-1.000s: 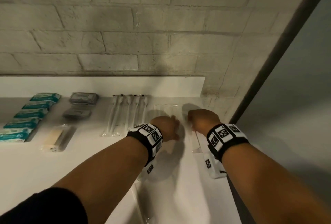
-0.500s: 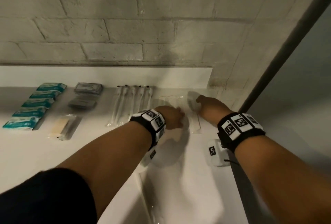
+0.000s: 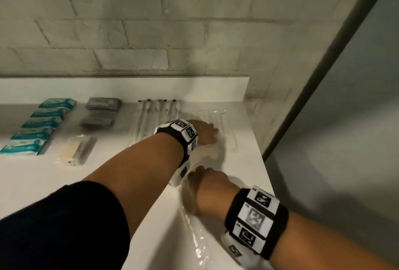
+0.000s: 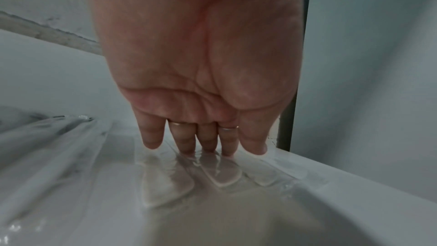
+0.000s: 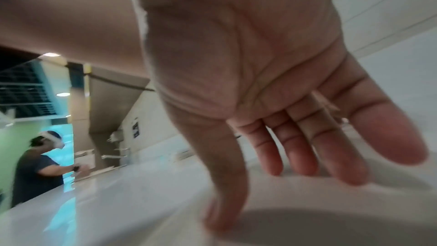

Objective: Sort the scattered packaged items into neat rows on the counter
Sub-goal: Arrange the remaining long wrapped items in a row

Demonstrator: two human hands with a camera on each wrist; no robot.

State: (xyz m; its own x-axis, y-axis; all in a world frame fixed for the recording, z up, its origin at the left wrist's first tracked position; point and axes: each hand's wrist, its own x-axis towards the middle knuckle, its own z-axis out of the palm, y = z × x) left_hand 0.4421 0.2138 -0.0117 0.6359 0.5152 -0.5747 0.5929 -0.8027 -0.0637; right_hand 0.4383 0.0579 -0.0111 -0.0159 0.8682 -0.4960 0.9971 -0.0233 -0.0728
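Left hand [image 3: 205, 133] flat, straight fingertips [image 4: 208, 145] pressing clear plastic sleeve packets [image 3: 212, 116] at white counter's [image 3: 38, 179] back right. Right hand [image 3: 207, 187] spread, holding nothing, over clear wrapped pack [image 3: 194, 233] nearer front.

A pale brick wall [image 3: 133, 32] rises behind the white tabletop [image 3: 32, 174], which has a low white upstand [image 3: 129, 89] along its back. A dark post [image 3: 323, 62] borders a grey panel [image 3: 356, 118] at right. Light is dim.

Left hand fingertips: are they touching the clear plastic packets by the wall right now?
Touching. In the left wrist view the left hand has straight fingers pressed down onto the clear plastic packets, with no gap showing.
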